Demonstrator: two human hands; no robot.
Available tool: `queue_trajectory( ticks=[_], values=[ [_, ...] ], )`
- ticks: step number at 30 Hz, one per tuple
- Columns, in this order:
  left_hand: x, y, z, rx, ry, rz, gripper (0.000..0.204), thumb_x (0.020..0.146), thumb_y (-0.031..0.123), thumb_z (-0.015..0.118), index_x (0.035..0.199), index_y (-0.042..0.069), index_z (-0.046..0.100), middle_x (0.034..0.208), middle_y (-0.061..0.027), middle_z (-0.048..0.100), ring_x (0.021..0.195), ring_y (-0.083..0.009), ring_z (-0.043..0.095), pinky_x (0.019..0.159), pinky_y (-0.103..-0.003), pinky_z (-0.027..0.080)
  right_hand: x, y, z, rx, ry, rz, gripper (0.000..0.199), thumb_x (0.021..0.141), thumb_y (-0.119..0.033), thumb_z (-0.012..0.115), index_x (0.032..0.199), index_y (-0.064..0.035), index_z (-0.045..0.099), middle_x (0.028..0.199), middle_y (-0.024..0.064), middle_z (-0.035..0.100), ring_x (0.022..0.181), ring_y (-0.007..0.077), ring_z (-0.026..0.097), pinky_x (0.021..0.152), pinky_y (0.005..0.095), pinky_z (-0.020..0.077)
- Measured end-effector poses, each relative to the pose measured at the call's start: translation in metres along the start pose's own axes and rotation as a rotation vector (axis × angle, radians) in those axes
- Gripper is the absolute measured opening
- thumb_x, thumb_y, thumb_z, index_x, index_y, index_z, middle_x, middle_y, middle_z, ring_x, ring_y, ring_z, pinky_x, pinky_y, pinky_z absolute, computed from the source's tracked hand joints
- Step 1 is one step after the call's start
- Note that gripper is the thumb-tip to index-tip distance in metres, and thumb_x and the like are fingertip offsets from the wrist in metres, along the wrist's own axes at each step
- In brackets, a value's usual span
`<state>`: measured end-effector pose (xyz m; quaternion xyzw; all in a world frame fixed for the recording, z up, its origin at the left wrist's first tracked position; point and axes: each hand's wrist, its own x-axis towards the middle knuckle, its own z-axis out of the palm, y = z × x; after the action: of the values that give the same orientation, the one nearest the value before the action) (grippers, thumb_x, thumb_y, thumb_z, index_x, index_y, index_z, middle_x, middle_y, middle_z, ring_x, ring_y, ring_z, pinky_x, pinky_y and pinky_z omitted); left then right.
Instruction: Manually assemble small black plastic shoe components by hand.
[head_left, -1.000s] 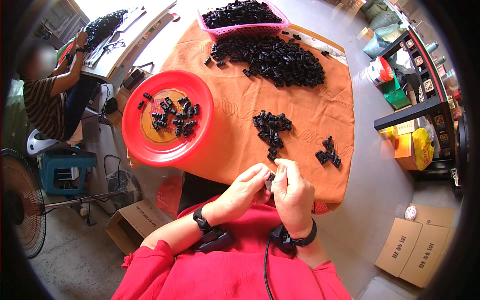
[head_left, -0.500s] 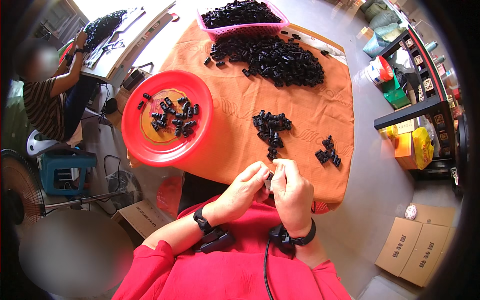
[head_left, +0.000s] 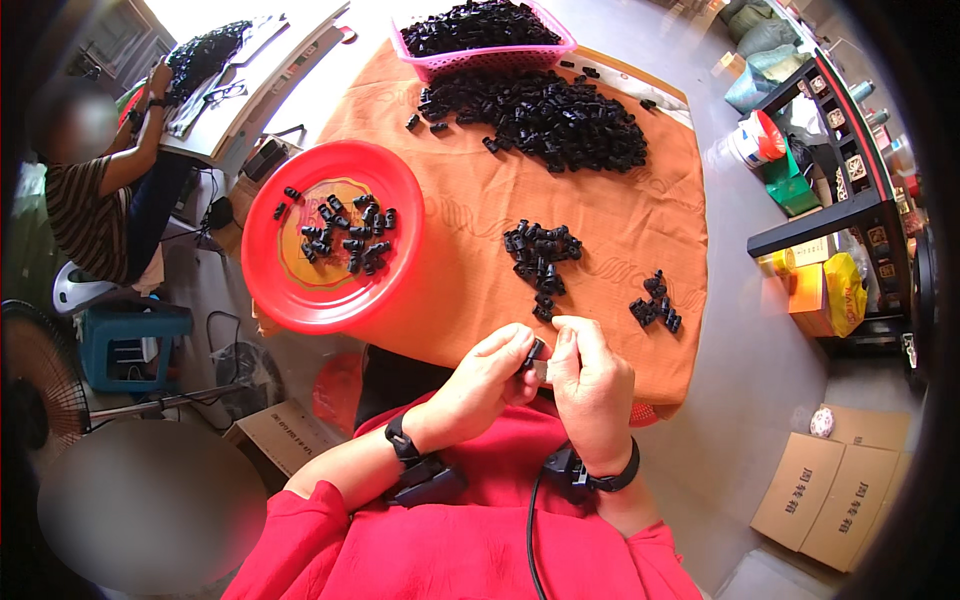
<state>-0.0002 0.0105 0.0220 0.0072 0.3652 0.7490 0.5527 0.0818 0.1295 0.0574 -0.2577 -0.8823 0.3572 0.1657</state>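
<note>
At the table's near edge, my left hand pinches a small black plastic part between thumb and fingers. My right hand, closed close beside it, grips a small flat grey piece, mostly hidden by the fingers. Just beyond my hands lies a small heap of black parts on the orange cloth. To its right is a smaller cluster of black parts. A round red tray at the left holds several more such parts.
A large pile of black parts lies at the far side, before a full pink basket. A seated person works at another table, far left. A dark shelf and cardboard boxes stand right; a fan stands left.
My hands have moved slightly apart, the right one shifting a little to the right. More of the black part and the grey piece shows between them.
</note>
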Motion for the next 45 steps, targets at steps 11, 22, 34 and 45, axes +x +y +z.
queue_trajectory(
  ticks=[11, 22, 34, 45],
  values=[
    [0.000, -0.007, -0.003, 0.000, 0.012, -0.027, 0.021, 0.104, 0.030, 0.047, 0.097, 0.011, 0.052, 0.079, 0.0007, 0.054, 0.069, -0.0074, 0.050, 0.060, -0.021, 0.039, 0.001, 0.000, 0.006, -0.028, 0.004, -0.023, 0.012, 0.094, -0.012, 0.057, 0.102, -0.0052, 0.062, 0.066, 0.0163, 0.064, 0.063, 0.0346, 0.066, 0.055, 0.0445, 0.0502],
    [0.000, -0.006, -0.004, 0.098, -0.003, 0.009, 0.024, 0.106, 0.033, 0.045, 0.095, 0.013, 0.052, 0.080, 0.0031, 0.053, 0.067, -0.0051, 0.048, 0.058, -0.020, 0.038, 0.000, -0.001, 0.006, -0.040, 0.009, -0.059, 0.011, 0.094, -0.013, 0.055, 0.101, -0.0066, 0.061, 0.068, 0.0166, 0.065, 0.064, 0.0359, 0.065, 0.056, 0.0452, 0.0505],
    [0.002, -0.012, -0.007, 0.140, 0.029, 0.060, 0.023, 0.106, 0.031, 0.045, 0.096, 0.011, 0.053, 0.078, 0.0032, 0.051, 0.068, -0.0051, 0.046, 0.060, -0.019, 0.037, -0.005, 0.003, 0.011, -0.041, 0.045, -0.010, 0.014, 0.094, -0.012, 0.056, 0.105, -0.0065, 0.062, 0.070, 0.0175, 0.065, 0.065, 0.0366, 0.066, 0.056, 0.0452, 0.0502],
    [0.001, 0.000, -0.006, 0.027, -0.031, -0.026, 0.024, 0.105, 0.030, 0.046, 0.097, 0.008, 0.053, 0.077, 0.0011, 0.050, 0.068, -0.0085, 0.046, 0.060, -0.022, 0.038, -0.001, 0.006, 0.001, -0.018, 0.054, -0.046, 0.011, 0.094, -0.010, 0.058, 0.103, -0.0056, 0.062, 0.064, 0.0150, 0.062, 0.058, 0.0319, 0.064, 0.053, 0.0421, 0.0487]
  ],
)
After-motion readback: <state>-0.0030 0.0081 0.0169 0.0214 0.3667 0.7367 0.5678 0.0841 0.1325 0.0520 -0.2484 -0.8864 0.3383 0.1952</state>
